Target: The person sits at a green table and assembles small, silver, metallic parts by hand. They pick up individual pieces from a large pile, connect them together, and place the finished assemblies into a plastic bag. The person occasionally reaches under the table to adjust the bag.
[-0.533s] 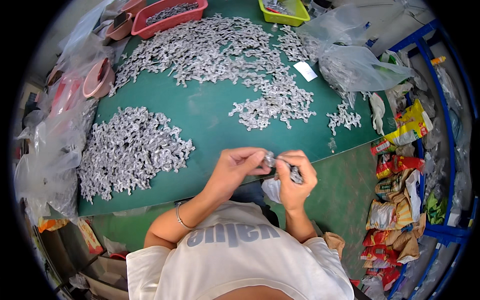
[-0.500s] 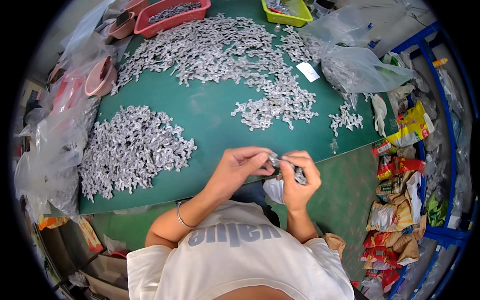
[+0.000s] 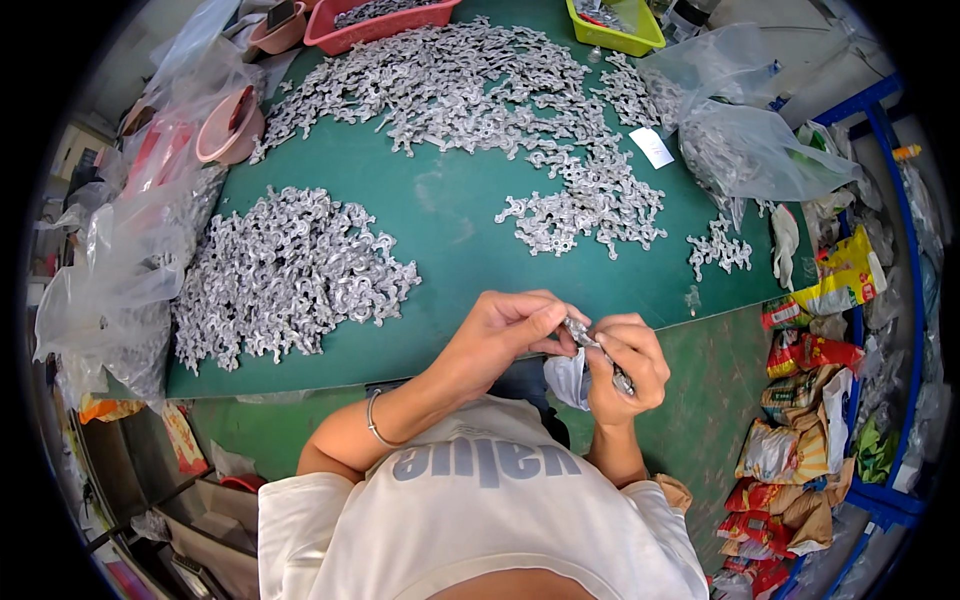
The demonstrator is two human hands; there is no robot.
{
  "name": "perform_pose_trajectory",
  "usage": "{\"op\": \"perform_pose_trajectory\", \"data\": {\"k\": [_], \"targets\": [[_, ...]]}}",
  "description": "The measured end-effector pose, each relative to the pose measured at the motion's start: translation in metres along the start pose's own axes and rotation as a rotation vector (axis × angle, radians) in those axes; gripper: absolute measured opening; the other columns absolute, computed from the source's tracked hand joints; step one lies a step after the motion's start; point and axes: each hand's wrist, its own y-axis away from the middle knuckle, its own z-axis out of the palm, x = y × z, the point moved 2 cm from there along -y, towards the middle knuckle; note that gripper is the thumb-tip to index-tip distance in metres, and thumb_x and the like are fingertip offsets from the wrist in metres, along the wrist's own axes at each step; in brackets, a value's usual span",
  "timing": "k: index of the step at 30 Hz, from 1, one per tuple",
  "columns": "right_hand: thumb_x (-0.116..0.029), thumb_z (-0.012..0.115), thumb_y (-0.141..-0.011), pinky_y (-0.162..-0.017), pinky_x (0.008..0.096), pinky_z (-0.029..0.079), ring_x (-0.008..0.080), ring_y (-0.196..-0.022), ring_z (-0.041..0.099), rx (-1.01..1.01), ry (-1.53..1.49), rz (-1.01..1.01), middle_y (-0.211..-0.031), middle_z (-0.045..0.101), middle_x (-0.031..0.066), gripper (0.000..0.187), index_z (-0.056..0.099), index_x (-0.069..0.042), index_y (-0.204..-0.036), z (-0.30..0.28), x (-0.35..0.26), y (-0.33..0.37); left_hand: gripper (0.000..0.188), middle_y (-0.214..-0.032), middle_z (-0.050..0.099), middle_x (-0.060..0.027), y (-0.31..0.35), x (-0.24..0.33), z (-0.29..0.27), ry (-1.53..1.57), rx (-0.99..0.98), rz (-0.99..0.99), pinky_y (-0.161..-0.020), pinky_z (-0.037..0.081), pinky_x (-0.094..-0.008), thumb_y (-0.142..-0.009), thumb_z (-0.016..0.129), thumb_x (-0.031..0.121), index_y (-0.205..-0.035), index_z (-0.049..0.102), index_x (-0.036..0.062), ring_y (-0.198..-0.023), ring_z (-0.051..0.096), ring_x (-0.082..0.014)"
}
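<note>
My left hand (image 3: 503, 333) and my right hand (image 3: 626, 362) meet just in front of the near edge of the green table (image 3: 455, 215). Both pinch the same small silvery metal part (image 3: 580, 331), the left at its upper end. My right hand also grips a thin tool (image 3: 618, 378) and a pale cloth (image 3: 570, 378) hangs under it. A heap of metal parts (image 3: 285, 275) lies on the table to the left. A larger spread of metal parts (image 3: 470, 85) covers the far side.
A red tray (image 3: 375, 22) and a yellow tray (image 3: 615, 30) stand at the far edge. A pink bowl (image 3: 230, 130) and clear plastic bags (image 3: 130, 260) line the left side. A clear bag of parts (image 3: 745, 150) and a blue rack (image 3: 900, 300) with colourful packets (image 3: 800, 440) are at right.
Both hands stay together on the metal part in the same spot; only the fingers have shifted slightly.
</note>
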Motion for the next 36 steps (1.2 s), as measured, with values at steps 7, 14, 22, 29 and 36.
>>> {"op": "perform_pose_trajectory", "data": {"k": [7,14,22,29,36], "targets": [[-0.001,0.075,-0.053,-0.044,0.029,0.043,0.0244,-0.058,0.054,-0.091,0.186,-0.194,-0.069,0.054,0.0093,0.031,0.059,0.003,-0.079,0.001,-0.005,-0.002,0.028,-0.097,0.055,-0.013,0.001,0.002,-0.001,0.044,-0.011,-0.05,-0.081,0.049,-0.0303,-0.089,0.049,0.019,-0.096,0.059,-0.0058,-0.09,0.057,-0.0175],[-0.001,0.075,-0.056,-0.049,0.0311,0.045,0.026,-0.06,0.055,-0.198,0.211,-0.26,-0.072,0.054,0.0091,0.03,0.059,0.001,-0.081,-0.003,-0.007,-0.004,0.029,-0.106,0.056,-0.0142,0.004,0.006,-0.001,0.035,-0.036,-0.032,-0.085,0.045,-0.0297,-0.088,0.049,0.012,-0.11,0.052,-0.006,-0.095,0.056,-0.0176],[0.009,0.069,-0.058,-0.05,0.0308,0.045,0.0249,-0.058,0.055,-0.042,0.035,-0.047,-0.067,0.055,0.0125,0.028,0.059,0.005,-0.084,0.001,-0.002,-0.002,0.032,-0.106,0.057,-0.0189,0.007,0.017,0.002,-0.172,0.026,0.179,-0.088,0.044,-0.0303,-0.082,0.052,-0.003,-0.113,0.048,-0.0072,-0.1,0.055,-0.021],[0.012,0.062,-0.065,-0.053,0.0289,0.044,0.0215,-0.057,0.054,0.062,-0.047,0.219,-0.069,0.057,0.0148,0.022,0.057,0.008,-0.086,0.002,0.004,0.01,0.036,-0.106,0.057,-0.0183,0.011,0.022,0.008,-0.221,0.117,0.287,-0.087,0.046,-0.0299,-0.079,0.054,-0.008,-0.114,0.047,-0.0061,-0.099,0.056,-0.0207],[0.009,0.059,-0.071,-0.048,0.0226,0.042,0.0143,-0.056,0.054,0.099,-0.177,0.486,-0.067,0.056,0.0116,0.016,0.056,0.006,-0.087,0.002,0.005,0.014,0.036,-0.104,0.058,-0.018,0.01,0.016,0.004,-0.185,0.13,0.325,-0.085,0.048,-0.03,-0.076,0.057,-0.009,-0.111,0.049,-0.0067,-0.097,0.057,-0.0212]]}}
